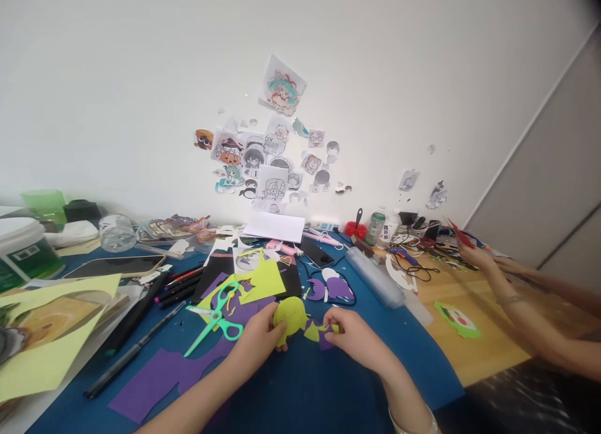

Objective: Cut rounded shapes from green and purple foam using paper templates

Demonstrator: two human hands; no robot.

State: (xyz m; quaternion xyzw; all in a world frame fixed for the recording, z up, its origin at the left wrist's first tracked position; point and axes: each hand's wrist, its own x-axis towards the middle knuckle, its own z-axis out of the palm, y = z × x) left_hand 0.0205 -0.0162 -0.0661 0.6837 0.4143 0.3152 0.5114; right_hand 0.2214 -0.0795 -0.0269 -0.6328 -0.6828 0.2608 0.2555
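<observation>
My left hand (263,334) grips a round yellow-green paper cutout (290,315) between thumb and fingers, above the blue table surface (291,390). Just to its right, my right hand (352,335) has its fingers closed at the edge of a small purple and yellow-green paper piece (323,339). The fingertips partly hide that piece. Left of my left hand, green-handled scissors (216,318) lie spread on paper sheets. Purple paper scraps (154,384) are beside my left forearm. Purple and white cutouts (339,288) rest beyond my hands.
Several black pens (181,291) and a phone (115,267) lie at the left. A clear plastic roll (374,277) is at the right, with bottles (377,226) behind it. Another person's arm (516,309) reaches in, holding something red. Paper drawings (275,183) hang on the wall.
</observation>
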